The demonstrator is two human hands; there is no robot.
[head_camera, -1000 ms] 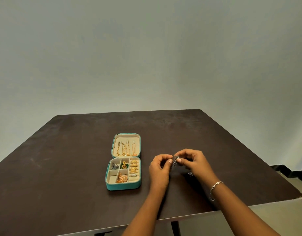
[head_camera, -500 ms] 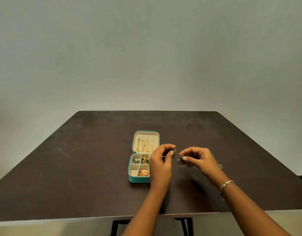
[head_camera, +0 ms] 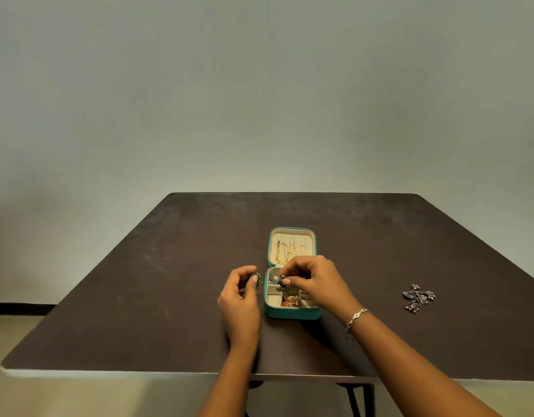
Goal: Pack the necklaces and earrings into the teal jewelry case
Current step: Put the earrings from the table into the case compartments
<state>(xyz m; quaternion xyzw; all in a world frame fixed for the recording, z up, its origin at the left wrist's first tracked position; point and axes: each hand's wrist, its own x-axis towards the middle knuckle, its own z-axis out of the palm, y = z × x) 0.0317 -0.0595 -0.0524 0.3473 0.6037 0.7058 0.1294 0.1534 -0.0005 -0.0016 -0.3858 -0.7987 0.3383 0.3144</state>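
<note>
- Surface: a dark brown table (head_camera: pixel 169 311) fills the lower half of the frame. Its top is matt, with pale scuffs left of centre, and its near edge is light-coloured. Dark table legs (head_camera: pixel 354 398) show below that edge at lower centre.
- Room: a plain grey-green wall (head_camera: pixel 259 100) takes up the upper half. A beige floor (head_camera: pixel 79 395) lies at lower left, with a black baseboard (head_camera: pixel 18 308) along the left edge.
- Teal jewelry case (head_camera: pixel 291 313): it lies open at the centre of the table, with its lid (head_camera: pixel 307 236) laid back toward the wall. Gold necklaces (head_camera: pixel 285 251) hang against the cream lining of the lid. The divided tray holds small pieces, among them orange-gold items (head_camera: pixel 289 300) in a near compartment.
- Left hand (head_camera: pixel 240 299): just left of the case, fingers curled, it pinches a dark earring (head_camera: pixel 256 279) between thumb and forefinger.
- Right hand (head_camera: pixel 316 279): over the tray, covering its right side, it pinches a second earring (head_camera: pixel 281 280) at the fingertips above the far-left compartments. Whether that piece touches the tray cannot be told.
- A silver bracelet (head_camera: pixel 357 316) circles the right wrist.
- Silver jewelry cluster (head_camera: pixel 418 297): it lies loose on the table at right of frame, well apart from the case.
</note>
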